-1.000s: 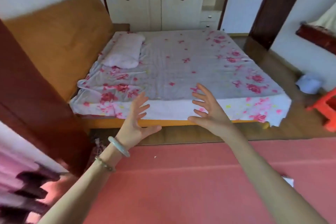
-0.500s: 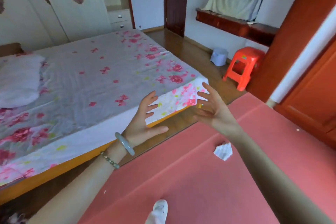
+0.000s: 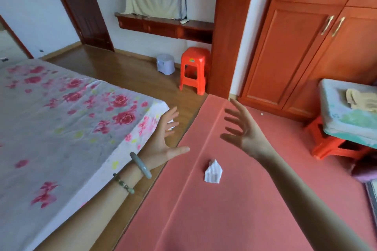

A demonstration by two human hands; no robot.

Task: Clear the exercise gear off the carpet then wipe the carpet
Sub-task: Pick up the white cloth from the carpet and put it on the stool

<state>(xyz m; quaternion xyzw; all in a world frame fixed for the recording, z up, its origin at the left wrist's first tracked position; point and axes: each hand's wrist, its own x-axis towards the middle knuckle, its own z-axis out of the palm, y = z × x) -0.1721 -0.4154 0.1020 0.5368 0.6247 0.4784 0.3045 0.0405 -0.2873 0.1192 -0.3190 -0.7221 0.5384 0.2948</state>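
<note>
Left hand [image 3: 163, 138]: spread wide, empty.
Right hand [image 3: 243, 134]: spread wide, empty.
Cloth [image 3: 213, 172]: on carpet [image 3: 234, 210], 6 o'clock of hands.

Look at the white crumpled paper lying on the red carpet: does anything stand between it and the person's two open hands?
Nothing visible does. The crumpled paper lies alone on the red carpet, below and between the left hand and right hand, both open, empty and raised above it.

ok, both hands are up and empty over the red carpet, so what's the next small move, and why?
Probably lower the right hand to the crumpled white cloth and pick it up. It lies on the red carpet just below that hand, both hands are open and hold nothing, and no exercise gear shows on the visible carpet.
</note>
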